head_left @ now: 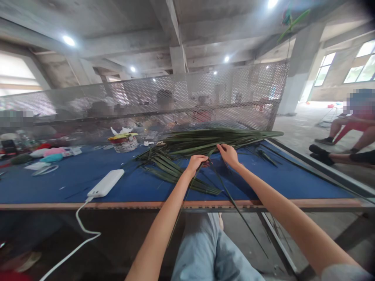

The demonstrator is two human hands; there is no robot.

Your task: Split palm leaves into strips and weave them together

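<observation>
A pile of long green palm leaves (205, 142) lies across the blue table top (73, 179). My left hand (197, 162) is closed around a thin leaf strip (234, 205) that runs down past the table's front edge toward my knees. My right hand (227, 153) sits just to the right of it, fingers pinched on the same bundle of leaves where the strips cross. Both arms reach forward over my lap.
A white power bank (106, 183) with a white cable (79, 230) lies at the table's front left. A small woven basket (124, 142) and coloured items stand at the back left. A perforated metal screen (175, 97) closes the far side. A seated person's legs (342, 146) are on the right.
</observation>
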